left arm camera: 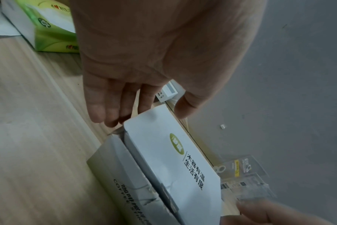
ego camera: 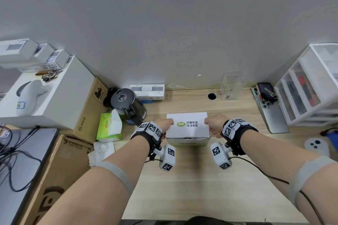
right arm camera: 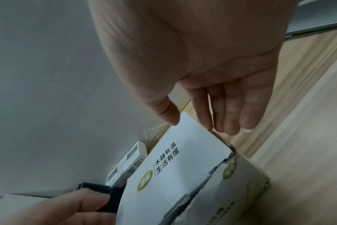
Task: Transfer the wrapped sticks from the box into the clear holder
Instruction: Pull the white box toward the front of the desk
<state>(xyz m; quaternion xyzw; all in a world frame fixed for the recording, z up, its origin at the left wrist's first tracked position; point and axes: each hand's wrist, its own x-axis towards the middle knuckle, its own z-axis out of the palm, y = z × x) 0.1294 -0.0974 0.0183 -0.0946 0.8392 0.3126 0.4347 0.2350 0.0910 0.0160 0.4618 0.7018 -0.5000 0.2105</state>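
On the wooden desk (ego camera: 182, 179), close in front of the person, sits the white box (ego camera: 188, 129), and both hands are on its lid flap (ego camera: 188, 122), one at each short edge. The left hand (ego camera: 165, 124) has its fingers (left arm camera: 110, 109) almost straight along the left edge with the thumb (left arm camera: 185, 106) over the top, a light pinch on the flap; the right hand (ego camera: 213, 126) mirrors it, thumb (right arm camera: 169, 114) on the printed face and fingers (right arm camera: 229, 115) just behind the edge. The flap looks partly lifted, with a dark gap at the front seam in both wrist views, so the step in hand seems to be opening the box. No wrapped sticks are visible yet; presumably they lie inside under the flap. The clear holder (ego camera: 231, 86) stands against the wall behind the box, well apart from it and beside a round cable hole (ego camera: 212, 96). To open well, I would raise both edges evenly and fold the flap back toward the wall, since uneven pulling could tear the already ragged right corner (right arm camera: 231, 153) or drag the light box. Pressing the base down with the lower fingers would keep it in place. A kettle (ego camera: 128, 106) and a green tissue pack (ego camera: 109, 126) crowd the left side, so the left elbow has little room.
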